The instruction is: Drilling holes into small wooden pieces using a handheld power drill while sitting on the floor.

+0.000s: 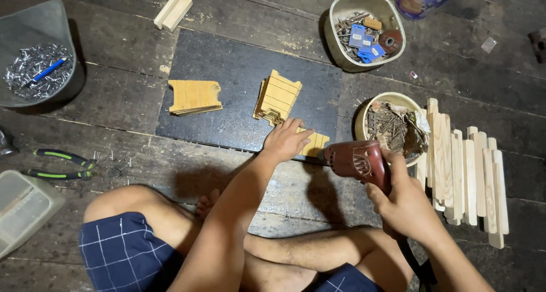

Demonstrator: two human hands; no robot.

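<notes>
A: Left hand [286,139]?
B: Fingers spread flat, pinning small wooden pieces [314,143] on the dark board [239,81], mid-frame, so they don't shift.
A: Right hand [405,204]?
B: Fingers wrapped around red drill [357,160] (bit aimed at pieces).

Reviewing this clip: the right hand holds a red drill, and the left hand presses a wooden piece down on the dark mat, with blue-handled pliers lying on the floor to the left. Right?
Nearly. In the head view the pliers have green and black handles, not blue. The rest holds: right hand grips the red drill, left hand presses the wooden piece on the dark mat.
</notes>
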